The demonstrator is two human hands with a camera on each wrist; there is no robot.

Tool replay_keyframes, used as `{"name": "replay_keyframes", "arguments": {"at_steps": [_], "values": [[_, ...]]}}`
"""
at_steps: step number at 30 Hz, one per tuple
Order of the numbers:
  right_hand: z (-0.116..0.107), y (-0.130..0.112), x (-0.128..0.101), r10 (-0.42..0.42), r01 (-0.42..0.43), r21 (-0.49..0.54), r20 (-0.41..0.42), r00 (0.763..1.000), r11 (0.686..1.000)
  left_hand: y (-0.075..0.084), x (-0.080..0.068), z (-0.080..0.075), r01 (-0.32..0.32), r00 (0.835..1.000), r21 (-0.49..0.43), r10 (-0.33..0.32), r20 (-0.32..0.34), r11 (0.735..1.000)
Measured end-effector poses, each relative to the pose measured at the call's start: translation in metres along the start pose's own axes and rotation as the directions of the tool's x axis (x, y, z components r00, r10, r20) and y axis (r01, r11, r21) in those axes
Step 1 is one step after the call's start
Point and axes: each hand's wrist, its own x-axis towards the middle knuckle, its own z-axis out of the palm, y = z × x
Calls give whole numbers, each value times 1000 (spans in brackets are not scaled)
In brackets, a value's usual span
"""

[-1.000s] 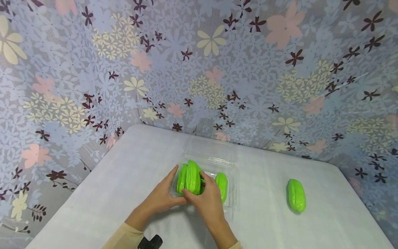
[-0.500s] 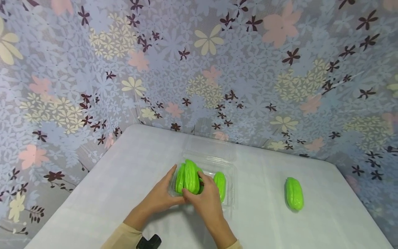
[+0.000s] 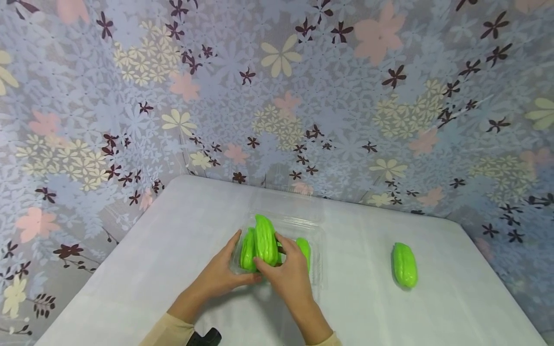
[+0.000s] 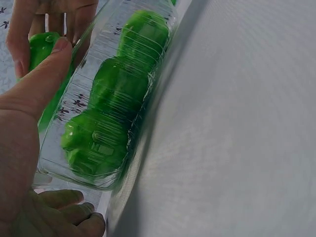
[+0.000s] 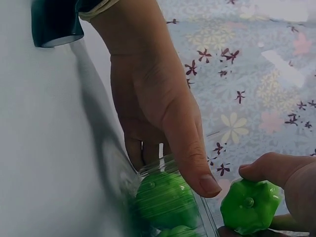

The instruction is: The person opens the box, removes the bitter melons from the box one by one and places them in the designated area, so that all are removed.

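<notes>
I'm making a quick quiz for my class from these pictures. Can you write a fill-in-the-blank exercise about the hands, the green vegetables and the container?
1. The right hand holds a green vegetable above a clear ____ container.
2. The left hand steadies the container's ____ side.
3. One lone vegetable lies on the white ____, apart from the container.
4. The wall covering shows a ____ pattern.

Missing words: plastic; left; table; floral

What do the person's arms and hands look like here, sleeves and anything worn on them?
Both hands are bare, with no gloves or rings showing. The left hand comes out of a beige sleeve with a ribbed cuff; a black wrist camera sits at that wrist. The right hand shows only a sliver of beige cuff.
</notes>
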Motion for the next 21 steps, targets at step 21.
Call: {"name": "replay_keyframes", "arguments": {"at_steps": [21], "values": [[-15,-6,2,35,-36,123,12,999,992,-2,1,1,6,1000,5,-6,-2,1000]]}}
